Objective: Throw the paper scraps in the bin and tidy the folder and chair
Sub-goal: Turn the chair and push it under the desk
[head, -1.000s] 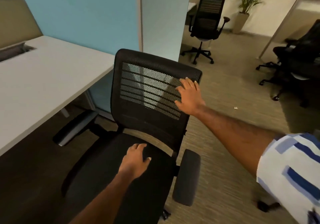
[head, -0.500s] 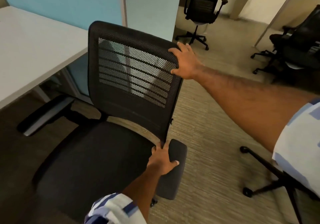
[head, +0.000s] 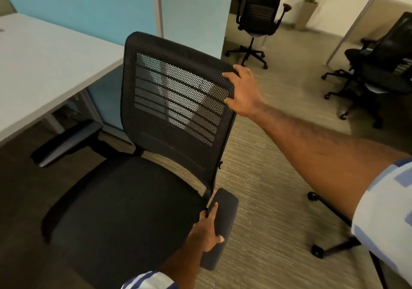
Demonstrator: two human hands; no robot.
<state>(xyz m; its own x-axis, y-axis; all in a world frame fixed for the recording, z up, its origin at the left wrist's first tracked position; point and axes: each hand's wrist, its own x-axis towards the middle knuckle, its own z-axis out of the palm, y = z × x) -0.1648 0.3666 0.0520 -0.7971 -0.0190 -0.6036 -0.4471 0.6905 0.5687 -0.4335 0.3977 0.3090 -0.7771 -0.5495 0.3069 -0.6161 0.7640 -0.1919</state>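
Observation:
A black office chair [head: 138, 199] with a mesh backrest stands in front of me, its seat facing the white desk [head: 44, 65]. My right hand [head: 242, 93] grips the top right corner of the backrest. My left hand [head: 208, 230] is closed on the chair's near right armrest pad [head: 224, 217]. The chair's other armrest [head: 66, 141] sits just under the desk edge. No paper scraps, folder or bin are in view.
A blue partition [head: 100, 5] rises behind the desk. Another black chair [head: 260, 16] stands in the aisle beyond, a third [head: 383, 70] at the right, with a potted plant [head: 312, 1] at the back. A wheeled chair base [head: 330, 228] lies on the carpet near my right arm.
My left hand left the seat and took hold of the right armrest. My right hand slid from the mesh to grip the backrest's top corner. The chair has swung closer to the desk.

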